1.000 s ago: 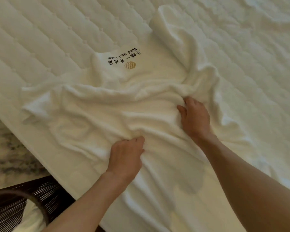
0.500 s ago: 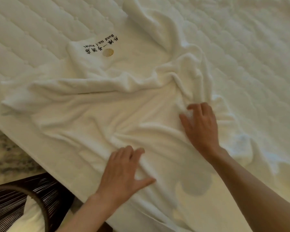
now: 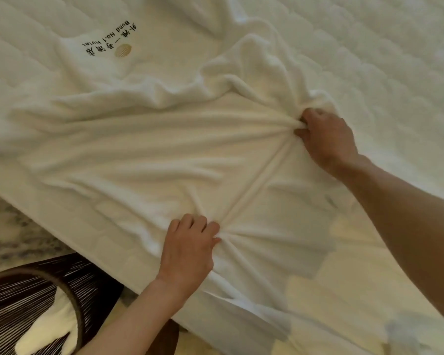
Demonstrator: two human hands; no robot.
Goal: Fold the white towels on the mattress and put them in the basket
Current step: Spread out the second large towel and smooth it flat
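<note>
A large white towel lies spread and wrinkled on the quilted mattress, with black lettering and a gold emblem near its far left corner. My left hand pinches the cloth near the mattress's front edge. My right hand grips a bunch of the same towel farther back and to the right. A taut ridge of cloth runs straight between the two hands. The dark striped basket stands on the floor at the lower left, with white cloth inside it.
The mattress edge runs diagonally from the left side to the bottom middle. Marbled floor shows beyond it at the left. More quilted mattress stretches to the right and back.
Both hands went from lying flat on the towel to pinching it. The right hand moved back and right, and the cloth between the hands has pulled taut.
</note>
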